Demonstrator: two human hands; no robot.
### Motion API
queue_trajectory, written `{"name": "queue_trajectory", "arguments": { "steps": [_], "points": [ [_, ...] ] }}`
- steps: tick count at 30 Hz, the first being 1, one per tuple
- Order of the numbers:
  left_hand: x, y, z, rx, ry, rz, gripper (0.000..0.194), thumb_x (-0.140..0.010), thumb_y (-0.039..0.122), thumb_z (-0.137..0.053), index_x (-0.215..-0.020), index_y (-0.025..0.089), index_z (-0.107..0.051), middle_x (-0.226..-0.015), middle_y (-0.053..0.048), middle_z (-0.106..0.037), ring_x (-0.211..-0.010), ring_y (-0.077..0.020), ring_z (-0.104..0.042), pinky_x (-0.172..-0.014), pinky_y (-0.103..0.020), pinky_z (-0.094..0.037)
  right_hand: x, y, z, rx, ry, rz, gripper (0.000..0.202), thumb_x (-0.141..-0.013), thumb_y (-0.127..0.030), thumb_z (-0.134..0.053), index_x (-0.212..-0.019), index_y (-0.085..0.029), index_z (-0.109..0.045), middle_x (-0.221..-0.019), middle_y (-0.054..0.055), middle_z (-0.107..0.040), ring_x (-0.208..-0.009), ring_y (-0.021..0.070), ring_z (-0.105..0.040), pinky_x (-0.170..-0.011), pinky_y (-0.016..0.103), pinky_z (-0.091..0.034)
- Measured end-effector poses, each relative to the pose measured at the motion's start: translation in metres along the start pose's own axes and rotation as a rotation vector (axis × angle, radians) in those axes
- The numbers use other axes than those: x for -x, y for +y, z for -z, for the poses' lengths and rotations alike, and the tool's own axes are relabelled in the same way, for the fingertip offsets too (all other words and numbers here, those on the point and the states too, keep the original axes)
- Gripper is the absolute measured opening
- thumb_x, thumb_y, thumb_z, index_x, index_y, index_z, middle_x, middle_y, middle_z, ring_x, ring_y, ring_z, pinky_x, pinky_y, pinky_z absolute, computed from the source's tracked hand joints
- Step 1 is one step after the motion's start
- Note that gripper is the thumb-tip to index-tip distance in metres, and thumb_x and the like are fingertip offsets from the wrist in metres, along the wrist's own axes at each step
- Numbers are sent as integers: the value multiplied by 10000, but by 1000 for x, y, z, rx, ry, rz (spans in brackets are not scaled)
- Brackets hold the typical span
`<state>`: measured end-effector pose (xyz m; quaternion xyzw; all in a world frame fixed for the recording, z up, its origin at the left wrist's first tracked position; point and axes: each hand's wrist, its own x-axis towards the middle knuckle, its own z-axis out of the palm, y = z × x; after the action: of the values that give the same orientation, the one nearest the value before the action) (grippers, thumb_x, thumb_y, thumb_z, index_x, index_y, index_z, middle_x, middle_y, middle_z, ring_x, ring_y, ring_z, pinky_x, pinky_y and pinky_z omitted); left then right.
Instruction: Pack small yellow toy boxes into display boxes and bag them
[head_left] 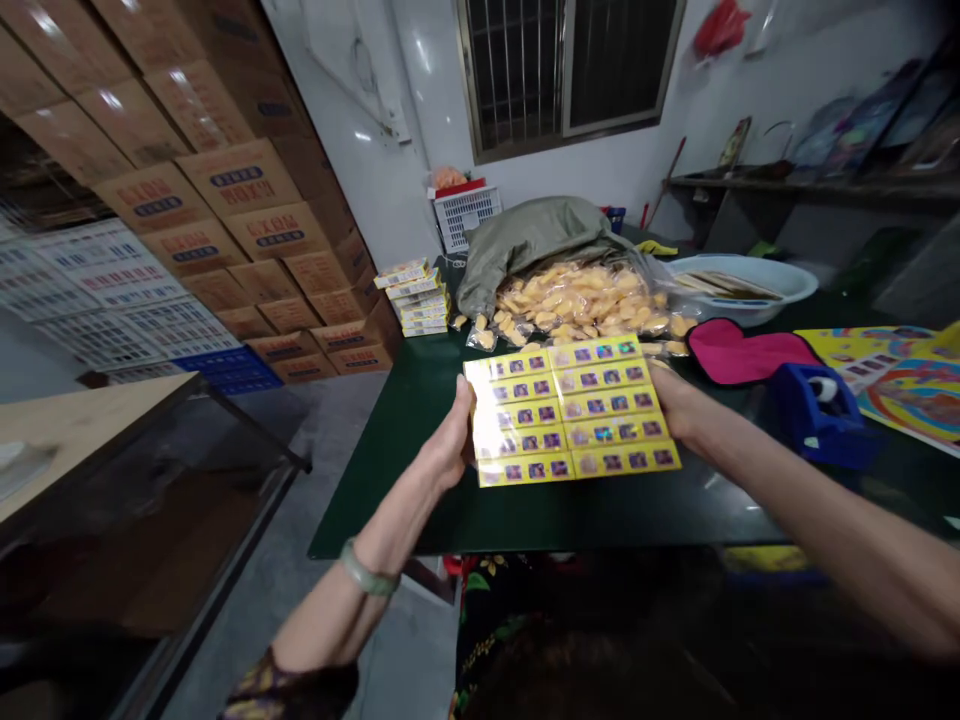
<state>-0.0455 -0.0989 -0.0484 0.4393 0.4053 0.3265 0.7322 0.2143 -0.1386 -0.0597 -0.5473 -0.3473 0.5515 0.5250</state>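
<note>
A block of small yellow boxes [562, 412], in two columns of several rows with little printed pictures and a glossy glare, is held between both hands above the green table. My left hand [452, 432] grips its left edge, thumb up along the side and fingers mostly hidden behind. At the right edge my right hand [675, 402] closes on the block, its fingers largely out of sight. Just beyond lies a heap of yellow pieces in clear wrappers [574, 300], spilling from a grey-green sack [540, 235]. A stack of yellow-and-white boxes [421, 300] stands at the table's back left corner.
On the green table [390, 480] to the right are a pink cloth [750, 352], a blue tape dispenser [817, 415], a colourful printed sheet [900, 380] and a pale basin [784, 280]. Cardboard cartons [247, 190] are piled at the left, behind a wooden-topped table [90, 420].
</note>
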Motion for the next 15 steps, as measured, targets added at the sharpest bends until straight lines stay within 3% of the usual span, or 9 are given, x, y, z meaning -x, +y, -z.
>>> {"name": "queue_trajectory", "arguments": {
  "steps": [2,4,6,8,12,15],
  "points": [
    [5,21,5,-165,-79,41,773,-812,743,-283,-1251,159,-533,-976,-161,-681,-685,-247,-676,-539,-298,-543,-9,-23,4,-49,1,-112,492,-911,-530,-354,-949,-145,-658,-799,115,-721,-739,256,-685,-696,433,-557],
    [5,24,12,-287,-98,80,780,-790,751,-345,-1233,136,-533,-894,-173,-681,-559,-228,-651,-411,-254,-481,-17,-28,8,-85,1,-185,500,-925,-529,-337,-942,-141,-653,-811,115,-720,-719,234,-682,-677,390,-555],
    [2,14,22,-343,-34,99,745,-787,730,-405,-1168,110,-564,-882,-178,-672,-508,-208,-630,-361,-231,-435,-22,-18,12,-108,17,-203,496,-942,-506,-314,-946,-136,-643,-857,121,-718,-733,207,-680,-685,340,-547],
    [-5,3,35,-345,128,67,700,-802,700,-421,-1105,90,-583,-943,-189,-656,-510,-186,-619,-357,-225,-414,-25,-3,19,-128,97,-160,485,-949,-493,-300,-990,-139,-627,-982,137,-703,-833,200,-678,-749,328,-534],
    [-24,0,66,-318,495,-218,601,-833,621,-448,-1109,102,-574,-1119,-183,-605,-814,-218,-641,-497,-239,-451,-15,19,27,-90,436,58,525,-891,-585,-360,-1185,-200,-561,-1309,120,-548,-1182,251,-534,-966,461,-426],
    [-42,6,72,-349,498,-412,542,-815,599,-494,-1167,195,-572,-1236,-109,-567,-1151,-247,-514,-687,-269,-468,0,32,13,-37,557,261,637,-796,-631,-480,-1280,-219,-508,-1381,89,-479,-1261,275,-450,-1027,477,-370]
  ]
}}
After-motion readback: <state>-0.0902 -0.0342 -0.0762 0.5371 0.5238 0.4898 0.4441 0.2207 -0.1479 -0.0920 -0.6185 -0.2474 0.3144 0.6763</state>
